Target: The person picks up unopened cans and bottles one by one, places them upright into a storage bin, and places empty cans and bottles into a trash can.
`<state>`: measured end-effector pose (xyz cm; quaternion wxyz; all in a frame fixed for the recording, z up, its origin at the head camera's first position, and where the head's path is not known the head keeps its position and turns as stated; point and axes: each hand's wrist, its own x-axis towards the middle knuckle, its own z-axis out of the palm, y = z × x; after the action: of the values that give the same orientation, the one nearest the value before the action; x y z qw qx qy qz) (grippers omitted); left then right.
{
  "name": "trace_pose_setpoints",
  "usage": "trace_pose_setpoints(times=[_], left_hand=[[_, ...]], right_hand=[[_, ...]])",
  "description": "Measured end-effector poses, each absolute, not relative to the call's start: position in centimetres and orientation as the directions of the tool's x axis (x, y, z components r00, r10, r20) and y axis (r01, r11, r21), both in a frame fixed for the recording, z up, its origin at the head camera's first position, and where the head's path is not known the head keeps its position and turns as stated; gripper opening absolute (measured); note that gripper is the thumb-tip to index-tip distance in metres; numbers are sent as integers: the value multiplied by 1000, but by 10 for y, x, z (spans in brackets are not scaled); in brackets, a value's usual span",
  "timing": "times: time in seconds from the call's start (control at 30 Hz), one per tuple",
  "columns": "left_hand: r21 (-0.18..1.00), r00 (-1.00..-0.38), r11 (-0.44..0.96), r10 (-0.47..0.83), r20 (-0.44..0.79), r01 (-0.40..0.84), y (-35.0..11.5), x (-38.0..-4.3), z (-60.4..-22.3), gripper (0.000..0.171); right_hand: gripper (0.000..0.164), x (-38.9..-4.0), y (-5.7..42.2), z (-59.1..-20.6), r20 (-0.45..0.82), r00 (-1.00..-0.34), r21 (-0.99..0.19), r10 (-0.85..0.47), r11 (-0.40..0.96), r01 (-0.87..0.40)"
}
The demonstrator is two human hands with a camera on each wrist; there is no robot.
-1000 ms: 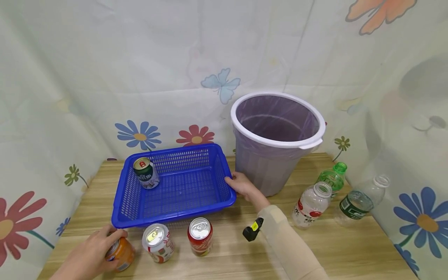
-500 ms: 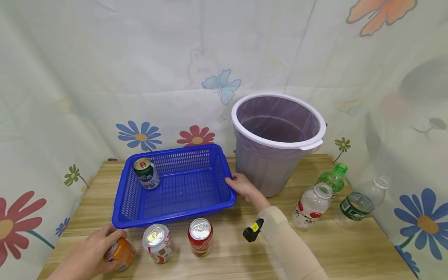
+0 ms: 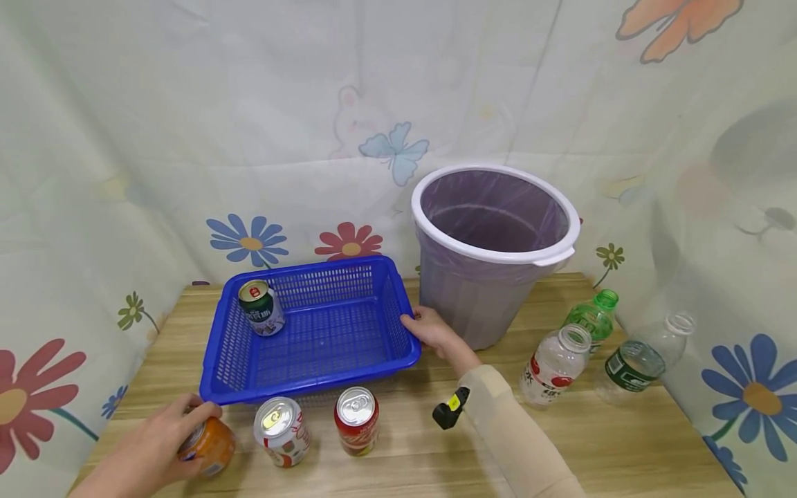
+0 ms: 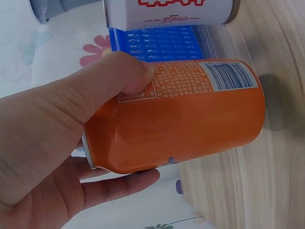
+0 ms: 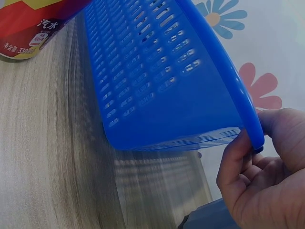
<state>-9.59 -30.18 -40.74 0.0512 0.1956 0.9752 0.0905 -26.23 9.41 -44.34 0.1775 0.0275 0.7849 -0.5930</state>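
Note:
My left hand (image 3: 149, 446) grips an orange soda can (image 4: 190, 119) at the front left, with the thumb on one side and fingers on the other. Whether the can's base touches the table, I cannot tell. On the right, my right hand (image 3: 436, 333) pinches the rim of a blue plastic basket (image 5: 171, 105) between thumb and curled fingers. A dark green and white can (image 3: 261, 311) stands in the basket's left part. Before the basket are a white and red can (image 3: 283, 436) and a red cola can (image 3: 357, 422), both upright.
A grey trash bin (image 3: 463, 304) with a liner stands right of the basket. Toward the table's right edge are a clear bottle with a red label (image 3: 548, 370), a green bottle (image 3: 591, 318) and a clear bottle with a green label (image 3: 629, 363). Patterned cloth hangs behind.
My left hand and the orange can have shifted slightly left. The right hand and the basket stay where they were.

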Motion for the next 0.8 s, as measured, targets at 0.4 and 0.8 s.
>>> trace_pose_setpoints(times=[0.4,0.8], left_hand=[[124,-913,910,405,-53,396,-298,-98,-391,56],[155,-888,885,453,-76,439,-301,-99,-375,52]], right_hand=[[30,-262,94,-440,-322,-933,-918,-161,294,266],[32,-260,94,-440,-320,-934,-917,-160,300,262]])
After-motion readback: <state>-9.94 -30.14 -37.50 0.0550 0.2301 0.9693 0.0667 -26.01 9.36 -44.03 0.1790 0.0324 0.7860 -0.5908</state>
